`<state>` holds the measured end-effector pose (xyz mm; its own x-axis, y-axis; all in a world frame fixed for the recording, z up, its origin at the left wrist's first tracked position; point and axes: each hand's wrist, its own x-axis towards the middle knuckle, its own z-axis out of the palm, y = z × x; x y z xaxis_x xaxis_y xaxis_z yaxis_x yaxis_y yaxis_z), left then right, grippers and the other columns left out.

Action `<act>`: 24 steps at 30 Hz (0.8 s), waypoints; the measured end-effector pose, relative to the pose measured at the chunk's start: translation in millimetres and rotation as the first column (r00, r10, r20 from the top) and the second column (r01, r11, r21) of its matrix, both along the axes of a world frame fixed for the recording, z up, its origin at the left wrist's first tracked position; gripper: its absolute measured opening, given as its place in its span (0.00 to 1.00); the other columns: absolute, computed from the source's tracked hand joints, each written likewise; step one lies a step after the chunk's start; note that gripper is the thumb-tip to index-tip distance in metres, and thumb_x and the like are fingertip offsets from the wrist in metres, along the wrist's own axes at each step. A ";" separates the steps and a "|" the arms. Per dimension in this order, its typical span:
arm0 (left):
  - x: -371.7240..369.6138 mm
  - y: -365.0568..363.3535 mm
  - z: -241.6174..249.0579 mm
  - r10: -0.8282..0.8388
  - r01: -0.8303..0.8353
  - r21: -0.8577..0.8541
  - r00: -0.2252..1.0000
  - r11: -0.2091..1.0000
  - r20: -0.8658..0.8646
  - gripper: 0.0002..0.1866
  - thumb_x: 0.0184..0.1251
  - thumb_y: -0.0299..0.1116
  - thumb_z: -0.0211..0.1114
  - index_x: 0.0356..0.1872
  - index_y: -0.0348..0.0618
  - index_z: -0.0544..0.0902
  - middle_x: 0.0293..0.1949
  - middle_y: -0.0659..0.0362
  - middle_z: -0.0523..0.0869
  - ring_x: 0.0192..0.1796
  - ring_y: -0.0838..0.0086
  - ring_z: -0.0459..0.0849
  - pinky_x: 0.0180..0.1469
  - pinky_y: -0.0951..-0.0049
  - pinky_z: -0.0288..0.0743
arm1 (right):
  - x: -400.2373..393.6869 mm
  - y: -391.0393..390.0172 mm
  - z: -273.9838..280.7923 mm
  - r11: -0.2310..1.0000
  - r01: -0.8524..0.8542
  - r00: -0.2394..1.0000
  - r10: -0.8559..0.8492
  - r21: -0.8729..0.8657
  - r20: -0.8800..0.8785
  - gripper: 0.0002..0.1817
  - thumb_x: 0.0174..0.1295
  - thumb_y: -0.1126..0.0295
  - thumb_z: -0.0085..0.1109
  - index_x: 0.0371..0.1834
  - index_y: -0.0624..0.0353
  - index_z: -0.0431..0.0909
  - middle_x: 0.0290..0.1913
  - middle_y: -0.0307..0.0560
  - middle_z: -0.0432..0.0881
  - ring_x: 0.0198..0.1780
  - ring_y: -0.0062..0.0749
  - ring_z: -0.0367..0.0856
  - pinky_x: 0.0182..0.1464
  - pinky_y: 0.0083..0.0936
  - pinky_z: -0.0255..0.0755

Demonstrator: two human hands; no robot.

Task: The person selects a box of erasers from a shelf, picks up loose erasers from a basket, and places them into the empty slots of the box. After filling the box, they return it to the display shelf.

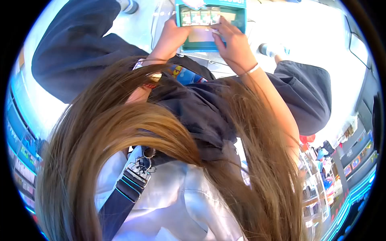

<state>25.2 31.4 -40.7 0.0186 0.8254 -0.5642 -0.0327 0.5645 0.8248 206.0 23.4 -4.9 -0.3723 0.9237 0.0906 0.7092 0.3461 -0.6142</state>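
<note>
At the top of the view a teal display box (201,47) stands with its open side towards me. A row of several small white, green and red boxes (196,18) sits in its far part, above a pale brown inner surface. My left hand (171,38) holds the display box at its left side, the thumb over the edge by the row. My right hand (232,40) reaches in from the right with bent fingers at the rightmost small box (215,16). Its fingertips partly hide that box's lower end.
My legs in dark trousers (301,90) are bent to both sides on a bright white floor (317,28). Long hair (120,116) hangs across the view. A blue printed package (187,75) lies near my lap. Shelves with goods (358,160) stand at right, more at left.
</note>
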 end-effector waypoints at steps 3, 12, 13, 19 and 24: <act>-3.4 0.5 9.3 -0.058 0.059 -0.025 0.998 0.998 0.036 0.17 0.57 0.24 0.60 0.50 0.35 0.75 0.41 0.55 0.83 0.41 0.73 0.81 0.43 0.73 0.75 | -1.0 -4.4 -2.1 0.998 -0.060 0.989 0.060 0.001 0.139 0.12 0.55 0.73 0.54 0.43 0.61 0.78 0.52 0.60 0.76 0.53 0.52 0.74 0.55 0.38 0.69; -28.5 -0.1 -27.6 -0.013 0.033 -0.181 0.993 0.983 0.114 0.22 0.53 0.24 0.62 0.51 0.38 0.72 0.42 0.57 0.79 0.42 0.72 0.79 0.43 0.72 0.74 | -16.3 -5.4 -17.5 0.999 0.048 0.979 -0.046 -0.007 0.198 0.14 0.46 0.71 0.53 0.35 0.68 0.74 0.37 0.58 0.78 0.45 0.46 0.75 0.48 0.33 0.71; -31.1 1.0 -33.3 -0.016 0.035 -0.174 0.994 0.984 0.111 0.21 0.53 0.24 0.62 0.51 0.39 0.72 0.41 0.58 0.79 0.41 0.72 0.79 0.42 0.72 0.74 | -15.9 -3.6 -20.6 0.999 -0.014 0.959 0.005 0.029 0.284 0.15 0.46 0.70 0.54 0.36 0.67 0.75 0.37 0.55 0.78 0.45 0.44 0.76 0.48 0.32 0.71; -45.5 20.7 -81.9 -0.077 0.093 -0.236 0.994 0.967 0.079 0.19 0.51 0.28 0.65 0.46 0.40 0.75 0.37 0.60 0.79 0.39 0.73 0.77 0.41 0.72 0.72 | -16.2 -6.0 -18.1 0.999 0.048 0.944 -0.052 0.020 0.326 0.10 0.43 0.70 0.58 0.30 0.63 0.79 0.33 0.52 0.76 0.41 0.44 0.76 0.44 0.32 0.73; -82.3 18.8 -83.1 -0.073 0.090 -0.227 0.994 0.970 0.082 0.18 0.51 0.28 0.65 0.46 0.40 0.76 0.37 0.60 0.79 0.40 0.72 0.78 0.42 0.72 0.72 | -11.9 -8.8 6.2 0.962 0.223 0.972 -0.231 0.158 0.037 0.09 0.45 0.74 0.56 0.29 0.67 0.78 0.39 0.55 0.75 0.44 0.47 0.73 0.48 0.33 0.71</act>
